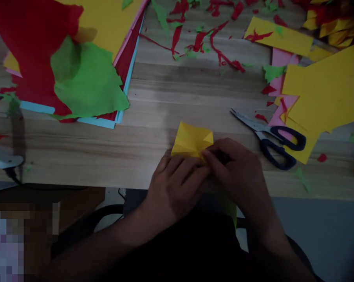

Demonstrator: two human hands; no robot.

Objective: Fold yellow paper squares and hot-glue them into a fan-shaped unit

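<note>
A small yellow piece of paper [191, 138] with crease lines lies near the table's front edge, and its right corner looks folded. My left hand [177, 182] rests along the paper's near edge, fingers stretched out and lying over its lower part. At the right near corner, my right hand [238, 166] pinches the paper between thumb and fingers. The near part of the paper is hidden under both hands. To the right of my right hand lies a pair of scissors [263, 131] with dark blue handles, its blades spread apart.
Stacked coloured sheets [106, 19] lie at the left, topped by torn red paper [33, 43] and green paper [89, 78]. Red and green scraps [199, 41] litter the back. Yellow sheets [329, 90] lie at the right. A white corded device [6, 160] is at the left edge.
</note>
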